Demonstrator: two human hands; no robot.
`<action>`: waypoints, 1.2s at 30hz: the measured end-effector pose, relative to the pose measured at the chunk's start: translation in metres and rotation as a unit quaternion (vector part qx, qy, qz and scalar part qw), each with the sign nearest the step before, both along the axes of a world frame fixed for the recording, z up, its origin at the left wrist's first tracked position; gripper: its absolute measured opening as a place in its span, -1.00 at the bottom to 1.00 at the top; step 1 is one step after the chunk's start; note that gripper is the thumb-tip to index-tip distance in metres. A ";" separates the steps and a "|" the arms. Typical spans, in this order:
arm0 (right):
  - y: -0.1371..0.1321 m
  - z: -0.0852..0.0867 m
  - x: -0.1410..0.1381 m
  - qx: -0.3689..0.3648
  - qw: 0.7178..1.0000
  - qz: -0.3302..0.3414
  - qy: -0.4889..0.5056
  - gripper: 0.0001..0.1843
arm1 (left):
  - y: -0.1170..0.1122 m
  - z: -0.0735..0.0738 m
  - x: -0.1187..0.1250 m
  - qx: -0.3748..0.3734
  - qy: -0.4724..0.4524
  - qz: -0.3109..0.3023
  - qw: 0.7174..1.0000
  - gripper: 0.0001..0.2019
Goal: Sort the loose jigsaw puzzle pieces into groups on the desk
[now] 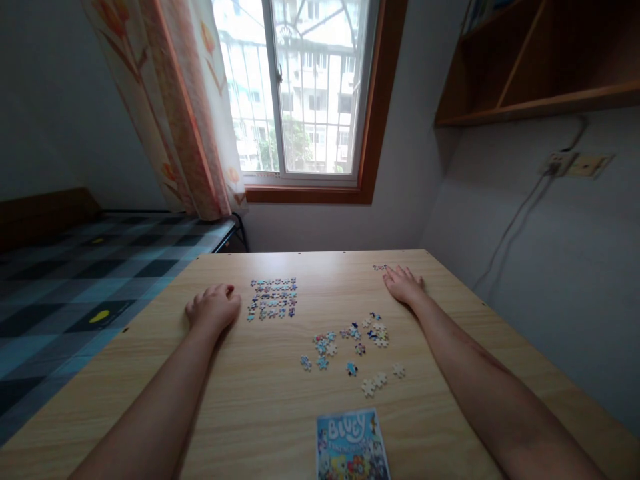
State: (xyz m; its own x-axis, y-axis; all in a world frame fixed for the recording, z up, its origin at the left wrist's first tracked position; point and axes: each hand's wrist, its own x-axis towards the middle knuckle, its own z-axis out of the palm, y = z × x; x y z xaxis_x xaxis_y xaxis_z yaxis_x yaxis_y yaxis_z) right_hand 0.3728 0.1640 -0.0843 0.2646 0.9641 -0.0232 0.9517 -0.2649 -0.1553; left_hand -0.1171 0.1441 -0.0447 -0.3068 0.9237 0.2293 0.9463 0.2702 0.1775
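My right hand (pixel 404 283) lies palm down near the far right of the table, fingers spread. Its leftmost fingertip is at the end of a short row of joined jigsaw pieces (pixel 379 267); whether it presses on them I cannot tell. My left hand (pixel 214 307) rests on the wood with its fingers curled in, and nothing shows in it. Just right of it are rows of jigsaw pieces (pixel 274 293), picture side up. Between my arms lie loose jigsaw pieces (pixel 323 363), some showing colour, others a pale plain back (pixel 369 387).
A blue puzzle box or leaflet marked "Bluey" (pixel 350 443) lies at the near edge of the wooden table (pixel 260 407). Beyond the table are a window (pixel 320 100) and a curtain (pixel 185 113). A bed (pixel 110 267) stands left; a shelf (pixel 540 100) hangs on the right.
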 end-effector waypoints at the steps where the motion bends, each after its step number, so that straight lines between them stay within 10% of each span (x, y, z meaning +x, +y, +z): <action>1: 0.000 0.000 0.000 -0.002 1.000 0.000 0.001 -0.33 | 0.000 0.000 0.000 0.000 -0.001 0.000 1.000 -0.51; 27: -0.001 0.000 -0.002 0.020 1.000 -0.007 0.019 -0.32 | -0.004 0.004 0.004 -0.002 0.004 0.001 1.000 -0.51; 34: -0.016 0.036 -0.010 0.263 0.962 0.050 0.054 -0.44 | -0.003 0.004 0.003 -0.004 0.003 0.003 1.000 -0.51; 36: -0.020 0.050 -0.012 0.212 0.965 0.125 0.090 -0.45 | -0.003 0.004 0.003 -0.007 0.001 0.004 1.000 -0.50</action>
State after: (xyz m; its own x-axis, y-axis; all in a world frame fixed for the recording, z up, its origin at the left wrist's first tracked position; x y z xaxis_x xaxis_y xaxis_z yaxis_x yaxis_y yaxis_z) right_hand 0.3605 0.1438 -0.0338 0.0510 0.9304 0.3631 0.9253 0.0928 -0.3676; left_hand -0.1144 0.1415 -0.0409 -0.3144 0.9244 0.2160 0.9442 0.2810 0.1720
